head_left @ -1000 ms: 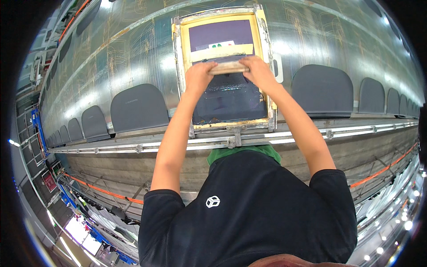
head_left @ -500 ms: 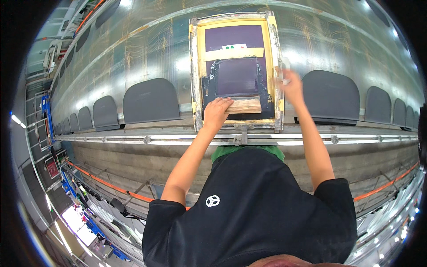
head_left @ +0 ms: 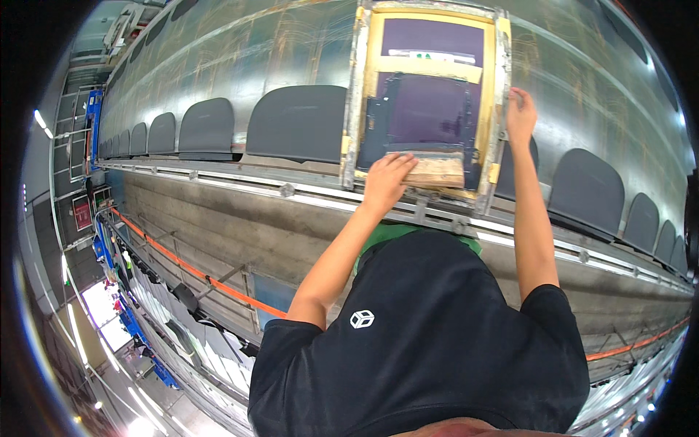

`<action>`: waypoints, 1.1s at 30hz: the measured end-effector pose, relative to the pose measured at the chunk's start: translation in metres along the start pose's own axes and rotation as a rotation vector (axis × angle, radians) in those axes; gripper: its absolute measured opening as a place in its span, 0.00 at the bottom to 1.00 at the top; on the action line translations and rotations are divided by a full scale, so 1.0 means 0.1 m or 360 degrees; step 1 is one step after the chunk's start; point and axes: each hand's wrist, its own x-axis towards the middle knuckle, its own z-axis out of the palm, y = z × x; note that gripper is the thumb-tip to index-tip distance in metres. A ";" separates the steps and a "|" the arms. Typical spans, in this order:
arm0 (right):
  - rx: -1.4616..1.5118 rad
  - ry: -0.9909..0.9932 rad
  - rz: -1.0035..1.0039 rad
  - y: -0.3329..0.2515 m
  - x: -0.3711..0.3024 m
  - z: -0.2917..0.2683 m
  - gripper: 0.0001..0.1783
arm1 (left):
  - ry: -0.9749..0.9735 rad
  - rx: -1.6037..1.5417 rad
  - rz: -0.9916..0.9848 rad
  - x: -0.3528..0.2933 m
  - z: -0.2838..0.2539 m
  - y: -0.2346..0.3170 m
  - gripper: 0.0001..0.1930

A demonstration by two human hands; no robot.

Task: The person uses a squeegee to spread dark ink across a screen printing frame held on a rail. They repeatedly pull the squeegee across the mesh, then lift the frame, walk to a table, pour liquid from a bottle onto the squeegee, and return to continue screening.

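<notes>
Left hand (head_left: 387, 180) reaching forward, grasping wooden block (head_left: 440, 170), thumb hidden, right hand (head_left: 520, 120) bent beside frame (head_left: 502, 69), grip unclear

Long metal table (head_left: 284, 54); grey panels (head_left: 297, 122) in row along near edge; framed screen (head_left: 427, 109) between

A framed screen (head_left: 503, 65), long metal table (head_left: 291, 51) and lined-up grey panels (head_left: 297, 120) mark a printing workshop
</notes>
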 end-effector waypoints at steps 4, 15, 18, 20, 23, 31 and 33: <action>0.0154 -0.0026 0.0022 -0.87 -0.62 1.08 0.13 | 0.0081 0.0108 -0.0072 -0.40 -0.58 -1.02 0.31; -0.0009 -0.0222 0.0331 -1.90 -1.18 2.33 0.12 | -0.0080 0.0243 0.0048 -0.87 -1.54 -2.61 0.34; -0.0020 -0.0133 0.0262 -1.79 -1.20 2.42 0.13 | -0.0149 0.0200 0.0119 -1.06 -1.59 -2.73 0.34; -0.0115 -0.0204 0.0316 -1.74 -1.20 2.46 0.13 | -0.0178 0.0188 0.0156 -1.13 -1.58 -2.75 0.33; -0.0125 -0.0191 0.0208 -1.58 -1.20 2.45 0.14 | -0.0141 0.0256 0.0240 -1.04 -1.53 -2.80 0.29; -0.0478 -0.1080 -0.0531 -2.91 -1.11 2.07 0.33 | -0.0131 0.0000 0.0100 0.59 -1.79 -3.09 0.21; -0.0549 -0.1197 -0.0619 -2.94 -1.18 2.28 0.32 | -0.0231 -0.0030 0.0078 0.93 -1.88 -3.04 0.21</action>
